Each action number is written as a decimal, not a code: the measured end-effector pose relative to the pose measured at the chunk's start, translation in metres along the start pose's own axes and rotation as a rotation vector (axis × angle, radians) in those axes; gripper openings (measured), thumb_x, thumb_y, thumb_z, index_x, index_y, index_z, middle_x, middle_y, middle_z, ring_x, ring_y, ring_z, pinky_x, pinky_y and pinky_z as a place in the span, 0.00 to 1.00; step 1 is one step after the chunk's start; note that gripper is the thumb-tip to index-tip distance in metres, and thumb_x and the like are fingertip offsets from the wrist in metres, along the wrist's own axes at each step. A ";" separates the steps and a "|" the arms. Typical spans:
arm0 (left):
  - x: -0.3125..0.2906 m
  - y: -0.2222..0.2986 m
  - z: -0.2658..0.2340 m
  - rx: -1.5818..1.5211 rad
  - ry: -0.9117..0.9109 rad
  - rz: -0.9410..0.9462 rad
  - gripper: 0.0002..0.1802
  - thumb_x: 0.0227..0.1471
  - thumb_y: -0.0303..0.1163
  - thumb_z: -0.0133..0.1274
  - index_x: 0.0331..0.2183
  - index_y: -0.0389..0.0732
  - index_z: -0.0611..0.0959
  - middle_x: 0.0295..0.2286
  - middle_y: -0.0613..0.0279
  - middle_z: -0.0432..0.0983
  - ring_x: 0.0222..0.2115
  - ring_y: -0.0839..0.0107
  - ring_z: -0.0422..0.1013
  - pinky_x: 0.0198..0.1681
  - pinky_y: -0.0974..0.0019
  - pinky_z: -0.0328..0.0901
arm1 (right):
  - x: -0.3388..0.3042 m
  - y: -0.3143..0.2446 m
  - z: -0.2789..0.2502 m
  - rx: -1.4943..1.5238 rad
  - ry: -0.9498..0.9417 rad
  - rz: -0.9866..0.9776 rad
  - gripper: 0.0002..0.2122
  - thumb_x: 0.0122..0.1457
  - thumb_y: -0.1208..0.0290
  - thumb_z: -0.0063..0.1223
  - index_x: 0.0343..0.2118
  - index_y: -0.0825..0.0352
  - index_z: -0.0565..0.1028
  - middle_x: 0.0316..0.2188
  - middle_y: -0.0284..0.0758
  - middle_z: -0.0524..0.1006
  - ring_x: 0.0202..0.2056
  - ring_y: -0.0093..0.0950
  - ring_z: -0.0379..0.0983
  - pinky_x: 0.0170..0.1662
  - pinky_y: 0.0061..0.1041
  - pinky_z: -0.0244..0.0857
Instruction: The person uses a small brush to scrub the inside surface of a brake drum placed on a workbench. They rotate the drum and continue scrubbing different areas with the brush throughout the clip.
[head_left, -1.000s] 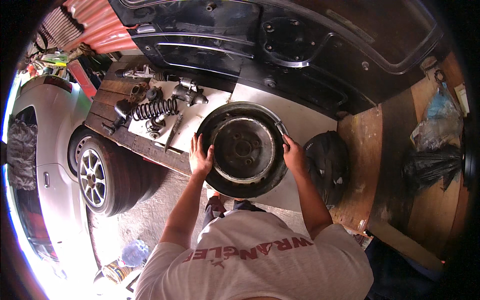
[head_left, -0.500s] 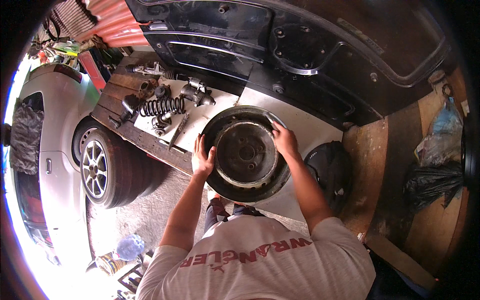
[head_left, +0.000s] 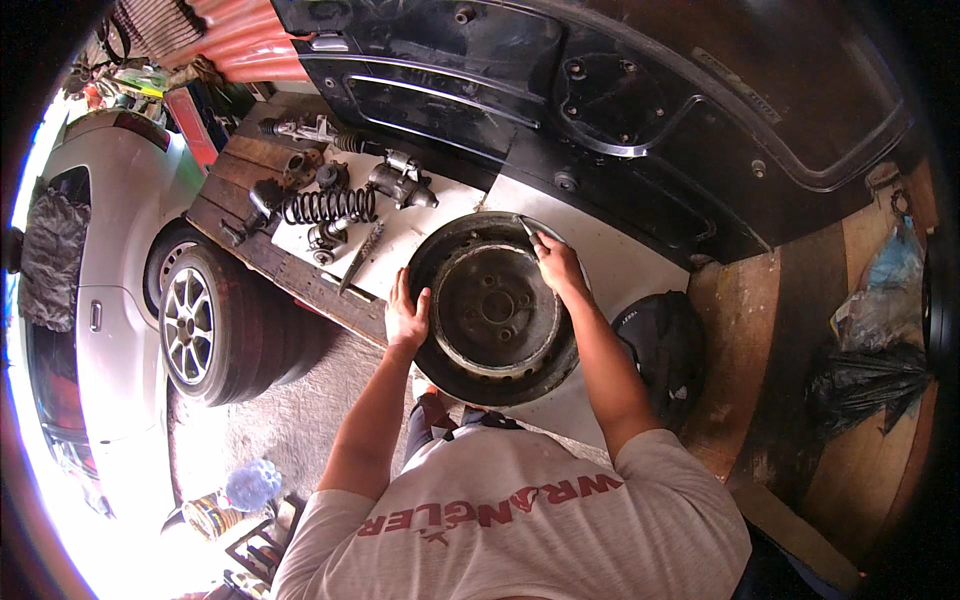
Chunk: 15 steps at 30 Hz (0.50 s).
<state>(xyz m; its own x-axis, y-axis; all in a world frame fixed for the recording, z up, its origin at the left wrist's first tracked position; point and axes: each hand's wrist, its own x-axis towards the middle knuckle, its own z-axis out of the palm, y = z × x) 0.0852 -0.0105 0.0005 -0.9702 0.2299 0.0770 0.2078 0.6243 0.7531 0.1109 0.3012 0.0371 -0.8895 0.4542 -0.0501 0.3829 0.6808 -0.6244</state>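
Beyond the steel wheel (head_left: 472,320) we have a big black body panel (head_left: 450,60); far left of the wheel, a silver car (head_left: 125,235). Under the wheel, a bench with a white top (head_left: 610,235); left of it, below bench level, a tyre (head_left: 238,335) on a spoked rim. The wheel itself seems to lie flat near the bench's front edge. We judge the step as working its upper-right rim by hand tool; the next move calls for steady left-hand support and the tip following the curve.

Containers: right of the wheel, a black bag (head_left: 665,350), contents hidden. Further right, a blue-and-clear plastic bag (head_left: 882,295) hangs above a black plastic bag (head_left: 868,385); we can't tell what's inside. Lower left of the wheel, a clear bottle (head_left: 252,485), fill unclear.

Left hand (head_left: 407,315): fingers extended against the wheel's left edge, not curled; pressure we can't tell. Right hand (head_left: 560,267): fingers closed around a slim tool (head_left: 527,229), tip at the wheel's upper-right rim, contact too small to confirm.
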 end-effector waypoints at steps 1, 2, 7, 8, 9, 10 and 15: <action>-0.001 0.000 -0.002 0.006 0.000 -0.007 0.39 0.57 0.54 0.42 0.61 0.37 0.57 0.60 0.45 0.54 0.60 0.49 0.52 0.62 0.54 0.48 | -0.003 0.003 -0.002 0.023 -0.007 0.009 0.18 0.61 0.64 0.47 0.53 0.65 0.71 0.48 0.47 0.74 0.50 0.42 0.71 0.53 0.35 0.63; -0.002 -0.001 -0.004 0.008 -0.005 -0.023 0.39 0.57 0.54 0.42 0.61 0.37 0.57 0.60 0.45 0.54 0.60 0.49 0.52 0.62 0.53 0.49 | -0.009 0.009 -0.010 0.045 -0.013 0.016 0.18 0.61 0.63 0.46 0.53 0.64 0.71 0.48 0.47 0.74 0.50 0.43 0.70 0.53 0.36 0.63; -0.004 -0.005 -0.001 -0.017 0.005 -0.019 0.40 0.57 0.54 0.42 0.61 0.37 0.57 0.59 0.45 0.54 0.60 0.48 0.53 0.62 0.53 0.50 | -0.057 0.042 -0.041 0.018 0.040 0.105 0.19 0.62 0.61 0.45 0.52 0.64 0.72 0.48 0.47 0.74 0.50 0.44 0.70 0.52 0.36 0.63; -0.005 -0.006 -0.001 -0.013 0.021 0.001 0.40 0.57 0.54 0.42 0.61 0.36 0.57 0.59 0.44 0.55 0.59 0.48 0.53 0.61 0.53 0.50 | -0.062 0.042 -0.045 -0.001 0.053 0.131 0.19 0.61 0.61 0.45 0.51 0.65 0.73 0.47 0.47 0.74 0.50 0.44 0.70 0.52 0.36 0.63; -0.006 -0.009 -0.002 -0.029 0.025 0.004 0.40 0.57 0.55 0.41 0.61 0.36 0.57 0.59 0.43 0.55 0.59 0.47 0.53 0.62 0.53 0.50 | -0.058 0.042 -0.040 0.003 0.051 0.109 0.19 0.61 0.61 0.45 0.51 0.65 0.73 0.47 0.46 0.74 0.50 0.43 0.70 0.52 0.35 0.63; -0.005 -0.006 -0.002 -0.048 0.019 0.016 0.40 0.57 0.55 0.41 0.61 0.36 0.57 0.59 0.43 0.55 0.59 0.47 0.53 0.62 0.53 0.50 | -0.051 0.041 -0.034 0.006 0.059 0.096 0.19 0.61 0.61 0.45 0.51 0.65 0.73 0.47 0.46 0.74 0.50 0.43 0.71 0.52 0.35 0.63; 0.001 -0.002 0.000 -0.081 0.031 0.064 0.40 0.58 0.54 0.40 0.60 0.35 0.57 0.58 0.43 0.56 0.59 0.47 0.54 0.62 0.53 0.50 | 0.003 -0.001 0.011 0.081 -0.038 0.041 0.18 0.62 0.60 0.44 0.52 0.61 0.72 0.47 0.45 0.74 0.49 0.44 0.71 0.52 0.36 0.64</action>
<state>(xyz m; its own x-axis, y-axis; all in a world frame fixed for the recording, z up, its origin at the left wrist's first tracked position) 0.0838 -0.0115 -0.0008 -0.9590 0.2432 0.1457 0.2596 0.5466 0.7961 0.1052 0.2958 0.0285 -0.8827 0.4580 -0.1054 0.3992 0.6123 -0.6824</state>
